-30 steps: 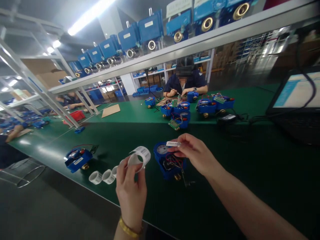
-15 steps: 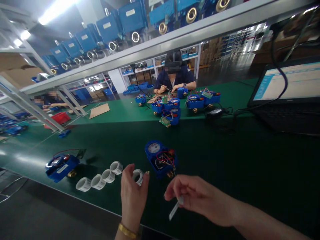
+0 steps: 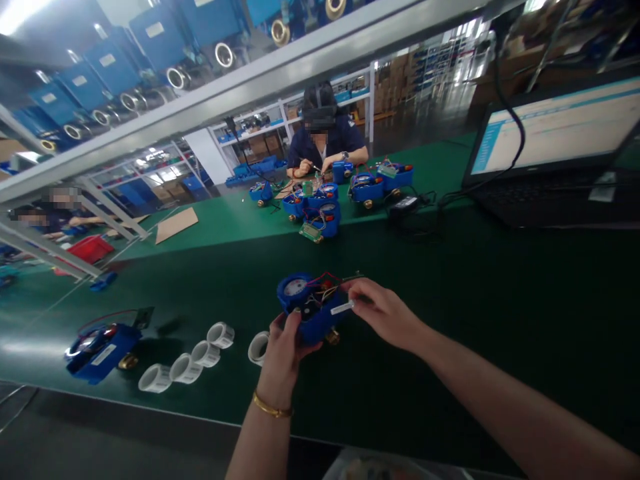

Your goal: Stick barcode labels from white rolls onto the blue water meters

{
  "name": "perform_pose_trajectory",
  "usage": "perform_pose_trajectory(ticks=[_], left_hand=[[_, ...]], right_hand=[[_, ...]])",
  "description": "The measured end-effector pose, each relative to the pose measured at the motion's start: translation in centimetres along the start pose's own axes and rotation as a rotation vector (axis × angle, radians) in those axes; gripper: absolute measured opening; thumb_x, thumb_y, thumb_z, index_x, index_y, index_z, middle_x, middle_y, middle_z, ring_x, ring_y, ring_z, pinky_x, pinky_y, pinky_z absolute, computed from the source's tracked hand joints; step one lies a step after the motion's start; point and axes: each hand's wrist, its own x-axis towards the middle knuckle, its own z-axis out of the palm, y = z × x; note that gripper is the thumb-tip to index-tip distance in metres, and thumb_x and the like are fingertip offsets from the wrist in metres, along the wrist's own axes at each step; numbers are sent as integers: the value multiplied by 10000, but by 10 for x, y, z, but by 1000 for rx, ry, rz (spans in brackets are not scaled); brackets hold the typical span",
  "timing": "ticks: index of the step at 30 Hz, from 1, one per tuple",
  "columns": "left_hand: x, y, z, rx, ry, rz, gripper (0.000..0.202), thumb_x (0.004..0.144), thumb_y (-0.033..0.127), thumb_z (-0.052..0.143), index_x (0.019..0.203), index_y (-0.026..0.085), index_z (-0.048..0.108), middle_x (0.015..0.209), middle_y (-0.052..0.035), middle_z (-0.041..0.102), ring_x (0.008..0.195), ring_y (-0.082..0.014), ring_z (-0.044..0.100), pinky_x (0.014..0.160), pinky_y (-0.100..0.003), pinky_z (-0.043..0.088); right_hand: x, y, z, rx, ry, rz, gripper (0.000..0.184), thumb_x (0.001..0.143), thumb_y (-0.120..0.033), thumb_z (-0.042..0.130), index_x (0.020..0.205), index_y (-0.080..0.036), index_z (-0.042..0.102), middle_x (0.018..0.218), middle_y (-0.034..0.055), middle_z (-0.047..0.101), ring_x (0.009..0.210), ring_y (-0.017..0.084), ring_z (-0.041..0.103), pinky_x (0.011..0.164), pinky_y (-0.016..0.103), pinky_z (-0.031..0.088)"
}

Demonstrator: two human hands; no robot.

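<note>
My left hand (image 3: 284, 350) grips a blue water meter (image 3: 311, 308) from below and holds it just above the green table (image 3: 450, 320). The meter has a round dial and loose red and black wires on top. My right hand (image 3: 381, 310) pinches a small white label (image 3: 343, 308) against the meter's right side. A white label roll (image 3: 259, 347) lies on the table just left of my left hand.
Three more label rolls (image 3: 186, 365) and another blue meter (image 3: 97, 343) lie to the left. Several blue meters (image 3: 320, 207) sit at the far side, where a seated person works. A laptop (image 3: 555, 153) with cables stands at the right. Other people sit far left.
My left hand put the label roll down on the table and took hold of the blue meter. My right hand carried the label up from near the table's edge to the meter.
</note>
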Motion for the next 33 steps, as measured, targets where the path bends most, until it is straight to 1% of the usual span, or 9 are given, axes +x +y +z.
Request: perform_pose_trajectory(ticks=[2,3,6,8,11,18,25,29,33], left_hand=[[-6,6,5,-24,-38,-42,360,807,354,551,1100,173,445,980,-118,595,765,-200,636,544,-301,572],[-9,8,7,-41,-52,-63,330,825,354,524,1083,159,461,944,-117,607,741,-195,639,530,-290,568],[-15,12,14,-88,-40,-95,316,841,329,508,1086,133,468,907,-119,623,715,-193,647,516,-279,565],[-15,13,18,-109,-15,-100,306,847,314,501,1087,125,472,902,-122,627,701,-187,647,513,-278,565],[-14,13,20,-131,-26,-98,281,864,301,472,1072,113,483,871,-120,629,664,-174,645,506,-267,562],[-12,14,19,-161,-52,-110,300,860,314,482,1096,129,480,822,-105,642,674,-178,655,526,-266,567],[-14,15,22,-136,-17,-133,306,865,313,472,1114,135,466,777,-84,634,622,-168,646,505,-262,561],[-13,14,21,-153,-13,-118,325,850,312,499,1123,139,467,805,-94,635,655,-181,651,520,-277,565],[-12,13,20,-167,-7,-108,279,849,297,503,1083,148,485,810,-88,640,664,-179,654,528,-284,566]], right_hand=[[7,-8,-4,0,-18,-25,116,837,-85,450,791,-175,508,1074,53,485,929,187,515,713,285,476],[9,-13,-5,-18,-25,-38,113,829,-82,468,780,-172,517,1061,51,491,927,189,515,716,282,470],[14,-26,-7,-92,-43,-24,109,806,-78,519,756,-168,555,1025,49,512,958,208,506,734,284,456],[16,-32,-5,-151,-30,13,114,788,-63,545,746,-164,578,1029,54,517,968,217,506,745,287,445],[18,-37,0,-222,9,51,120,769,-47,568,749,-159,605,1080,63,503,944,214,524,748,292,426],[21,-44,12,-278,76,85,121,780,-53,578,729,-155,618,1086,67,486,896,191,545,744,295,421],[25,-42,14,-325,100,87,102,800,-90,578,736,-156,623,1089,77,480,879,193,546,729,302,435],[25,-41,14,-327,112,100,96,806,-102,586,737,-158,622,1085,71,482,865,187,548,717,297,439],[25,-42,15,-313,114,107,106,802,-94,587,727,-159,625,1085,70,485,874,192,549,711,293,439]])
